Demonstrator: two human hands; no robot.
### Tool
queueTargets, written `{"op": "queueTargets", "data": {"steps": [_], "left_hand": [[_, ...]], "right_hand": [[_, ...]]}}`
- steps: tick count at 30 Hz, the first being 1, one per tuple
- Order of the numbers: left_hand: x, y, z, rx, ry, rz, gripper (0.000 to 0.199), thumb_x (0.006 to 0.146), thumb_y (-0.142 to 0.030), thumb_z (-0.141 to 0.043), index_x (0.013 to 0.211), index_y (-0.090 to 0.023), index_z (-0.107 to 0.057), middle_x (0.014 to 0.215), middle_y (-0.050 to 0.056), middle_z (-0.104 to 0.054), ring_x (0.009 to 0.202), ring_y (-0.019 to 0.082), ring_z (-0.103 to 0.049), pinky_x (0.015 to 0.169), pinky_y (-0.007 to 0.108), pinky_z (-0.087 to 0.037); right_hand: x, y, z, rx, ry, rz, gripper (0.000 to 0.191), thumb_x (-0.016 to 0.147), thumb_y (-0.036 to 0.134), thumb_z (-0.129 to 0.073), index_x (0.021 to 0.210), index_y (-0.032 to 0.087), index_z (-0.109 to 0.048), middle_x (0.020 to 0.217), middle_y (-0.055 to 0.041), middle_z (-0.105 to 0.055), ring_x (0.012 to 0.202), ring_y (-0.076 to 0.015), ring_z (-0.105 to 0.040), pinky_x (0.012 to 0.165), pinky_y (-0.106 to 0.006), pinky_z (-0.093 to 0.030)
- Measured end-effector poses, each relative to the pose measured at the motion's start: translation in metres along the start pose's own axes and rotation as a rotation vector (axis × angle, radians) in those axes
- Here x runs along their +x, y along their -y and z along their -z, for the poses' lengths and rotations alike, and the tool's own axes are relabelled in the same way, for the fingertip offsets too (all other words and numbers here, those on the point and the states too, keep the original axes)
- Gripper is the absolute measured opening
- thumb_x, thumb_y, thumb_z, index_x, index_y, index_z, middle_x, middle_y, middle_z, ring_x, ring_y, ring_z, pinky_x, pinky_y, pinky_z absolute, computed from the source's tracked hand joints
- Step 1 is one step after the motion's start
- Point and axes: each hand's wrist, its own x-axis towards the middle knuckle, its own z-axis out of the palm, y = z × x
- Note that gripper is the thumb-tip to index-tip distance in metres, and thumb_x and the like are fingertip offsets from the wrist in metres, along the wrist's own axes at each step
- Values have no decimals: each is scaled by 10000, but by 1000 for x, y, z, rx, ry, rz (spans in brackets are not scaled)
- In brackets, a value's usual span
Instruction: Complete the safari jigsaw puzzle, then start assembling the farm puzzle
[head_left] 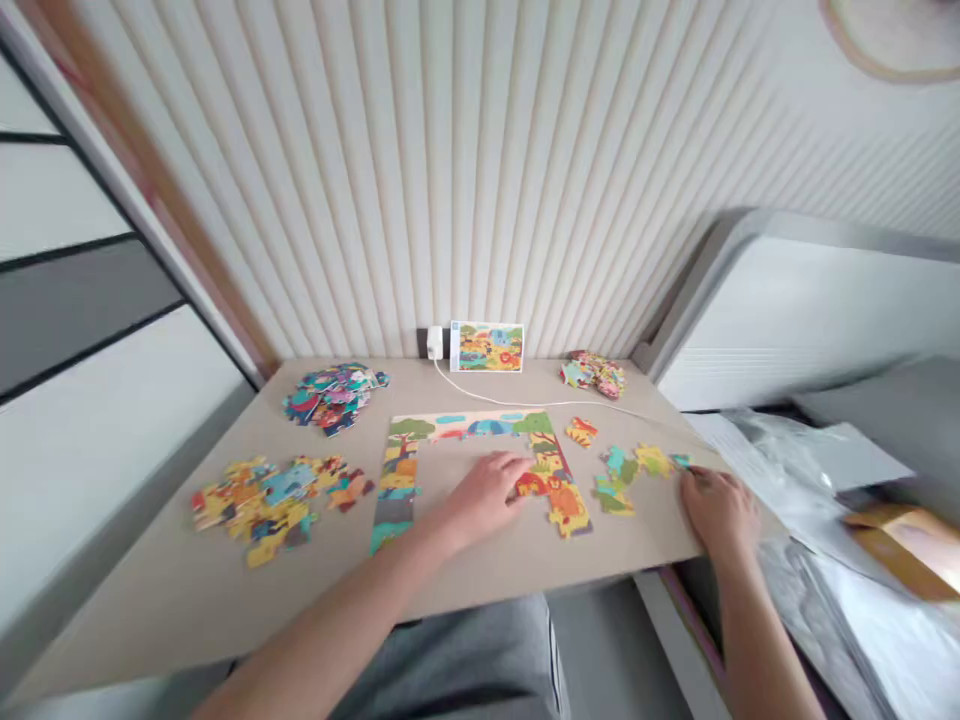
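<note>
A partly assembled jigsaw puzzle (396,470) lies on the table, its top edge and both side columns joined around a bare middle. My left hand (491,490) rests in that middle, fingers loosely extended so the tips touch the red lion pieces (531,485) of the right column. Further right, my right hand (721,508) has curled fingers at a small teal puzzle piece (681,461); the grip is partly hidden. Between the hands are loose green and yellow pieces (615,495), and an orange striped piece (581,431) sits nearer the puzzle.
A picture card (487,347) leans against the ribbed wall beside a white charger (435,343), whose cable (540,404) crosses the table. Piles of pieces lie at back left (334,395), front left (281,495) and back right (592,374). Plastic wrapping (780,450) lies right of the table.
</note>
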Motion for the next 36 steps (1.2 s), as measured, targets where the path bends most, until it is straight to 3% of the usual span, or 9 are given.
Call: {"op": "queueTargets", "data": {"steps": [10,27,36], "left_hand": [[-2,7,-3,32,-9,-4,478,860,-138,-647,1332,-217,-640,1361,75,-669,1294,263,-581,1166,443,-412],[-2,9,-4,70,-20,-23,437,928,-295,-669,1358,-235,-622,1350,75,-660,1280,268,-566,1135,451,-421],[-7,-2,-8,177,-5,-129,452,945,-341,-640,1393,-283,-617,1483,91,-535,1369,290,-485,1174,474,-380]], "right_hand": [[-4,5,8,57,-16,25,477,951,502,-448,1200,227,-747,1230,-145,-686,1146,-348,-593,981,-474,-436],[-6,7,11,47,-36,38,471,945,504,-453,1185,226,-748,1210,-136,-695,1116,-340,-598,953,-465,-442],[-6,9,14,50,-38,38,461,945,487,-455,1171,218,-753,1189,-140,-699,1109,-330,-598,961,-459,-442]]}}
